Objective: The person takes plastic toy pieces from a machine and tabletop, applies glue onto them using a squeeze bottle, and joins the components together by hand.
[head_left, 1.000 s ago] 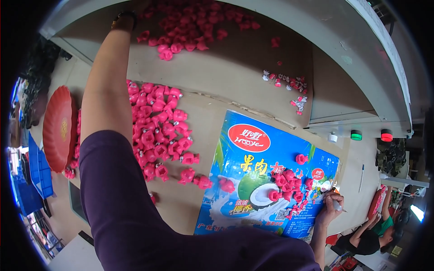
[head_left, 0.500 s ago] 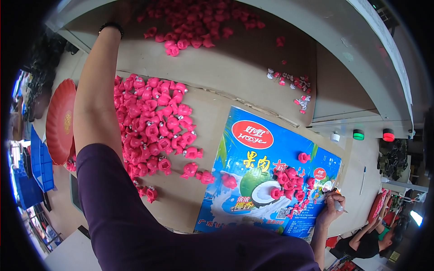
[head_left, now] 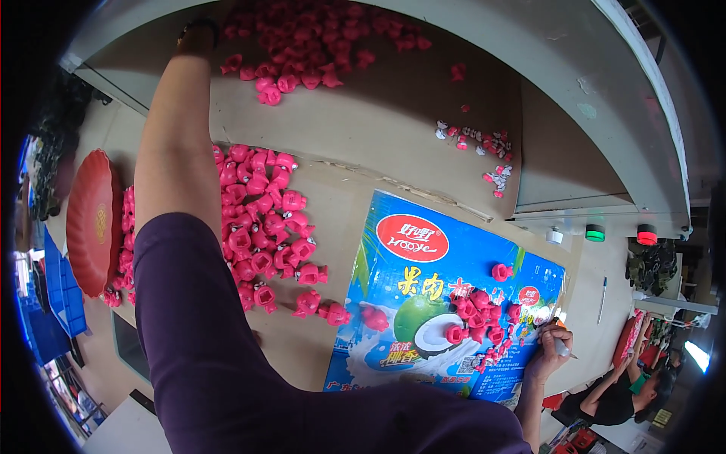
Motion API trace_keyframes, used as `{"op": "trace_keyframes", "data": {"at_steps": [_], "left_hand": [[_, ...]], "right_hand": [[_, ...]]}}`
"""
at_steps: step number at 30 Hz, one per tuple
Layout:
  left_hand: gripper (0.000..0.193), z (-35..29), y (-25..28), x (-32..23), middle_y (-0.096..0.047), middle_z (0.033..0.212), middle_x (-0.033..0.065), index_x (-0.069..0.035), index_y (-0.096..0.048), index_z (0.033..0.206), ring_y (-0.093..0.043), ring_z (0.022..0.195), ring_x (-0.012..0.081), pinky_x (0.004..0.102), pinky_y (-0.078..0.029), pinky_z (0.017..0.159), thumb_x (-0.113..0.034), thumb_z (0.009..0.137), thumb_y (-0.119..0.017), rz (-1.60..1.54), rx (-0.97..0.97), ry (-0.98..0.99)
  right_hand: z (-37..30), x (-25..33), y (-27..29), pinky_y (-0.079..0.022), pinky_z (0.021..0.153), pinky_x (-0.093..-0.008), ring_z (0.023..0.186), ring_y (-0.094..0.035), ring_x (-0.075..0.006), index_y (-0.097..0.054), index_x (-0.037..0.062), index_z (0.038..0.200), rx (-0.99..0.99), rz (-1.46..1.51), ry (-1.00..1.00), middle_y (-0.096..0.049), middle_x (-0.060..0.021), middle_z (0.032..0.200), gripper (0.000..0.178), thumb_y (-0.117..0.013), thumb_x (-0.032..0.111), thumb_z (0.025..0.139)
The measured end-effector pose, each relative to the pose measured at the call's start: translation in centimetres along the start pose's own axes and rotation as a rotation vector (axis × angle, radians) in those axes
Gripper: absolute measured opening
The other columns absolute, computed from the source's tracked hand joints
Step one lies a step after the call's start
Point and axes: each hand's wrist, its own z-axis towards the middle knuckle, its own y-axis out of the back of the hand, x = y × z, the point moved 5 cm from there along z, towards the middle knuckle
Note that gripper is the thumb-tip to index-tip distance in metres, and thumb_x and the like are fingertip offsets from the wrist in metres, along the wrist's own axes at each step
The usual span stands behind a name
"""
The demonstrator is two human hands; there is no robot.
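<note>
Two hands are noted: right hand, four o'clock, clamped on a whitish pen-like tool, beside pink pieces apparently clustered on blue cardboard for short reach; left hand, eleven o'clock, hidden past the grey hood, its state impossible to tell.

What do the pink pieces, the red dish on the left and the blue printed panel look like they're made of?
Pink pieces: probably plastic or rubber, smooth with a slight sheen; which is unclear.
Red dish: likely moulded plastic, judging by its even colour and fluted rim.
Blue panel: probably carton board with a smooth finish, being flat and fully printed.
</note>
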Motion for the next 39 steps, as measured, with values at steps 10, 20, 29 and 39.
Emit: {"op": "trace_keyframes", "data": {"at_steps": [10,20,29,39], "left_hand": [[0.081,-2.0,1.1,2.3,-0.026,0.154,0.0147,-0.009,-0.029,0.146,-0.024,0.14,0.0329,0.0507,-0.022,0.112,-0.061,0.087,-0.05,0.013,0.028,0.005],[0.082,-0.6,-0.2,6.3,-0.025,0.154,0.0147,-0.009,-0.028,0.146,-0.024,0.14,0.0328,0.051,-0.022,0.112,-0.061,0.086,-0.051,0.01,0.077,0.007],[0.083,-5.7,-1.2,-4.4,-0.024,0.155,0.0146,-0.009,-0.028,0.146,-0.024,0.14,0.0328,0.0512,-0.022,0.112,-0.061,0.086,-0.051,0.052,0.107,0.013],[0.08,-7.9,1.8,-2.4,-0.019,0.155,0.0142,-0.016,-0.019,0.15,-0.024,0.14,0.0313,0.048,-0.024,0.112,-0.06,0.089,-0.048,0.176,-0.009,-0.061]], "right_hand": [[0.1,0.1,0.0,-0.039,0.064,-0.0241,0.067,-0.047,-0.0112,-0.05,0.005,0.081,0.0,-0.014,0.012,-0.056,-0.0075,0.078,0.015,-0.06,-0.005,0.078],[0.0,-0.1,-0.2,-0.039,0.064,-0.024,0.067,-0.047,-0.0111,-0.05,0.0047,0.081,0.002,-0.008,-0.009,-0.056,-0.0074,0.078,0.015,-0.059,-0.006,0.078],[0.2,0.0,0.0,-0.039,0.063,-0.0237,0.067,-0.047,-0.0109,-0.05,0.0047,0.082,0.031,0.028,0.031,-0.057,-0.0075,0.078,0.014,-0.061,-0.004,0.079],[0.1,-0.1,-0.2,-0.041,0.065,-0.0246,0.068,-0.049,-0.0114,-0.051,0.005,0.081,0.004,0.048,-0.005,-0.059,-0.0084,0.081,0.015,-0.061,-0.006,0.077]]}}
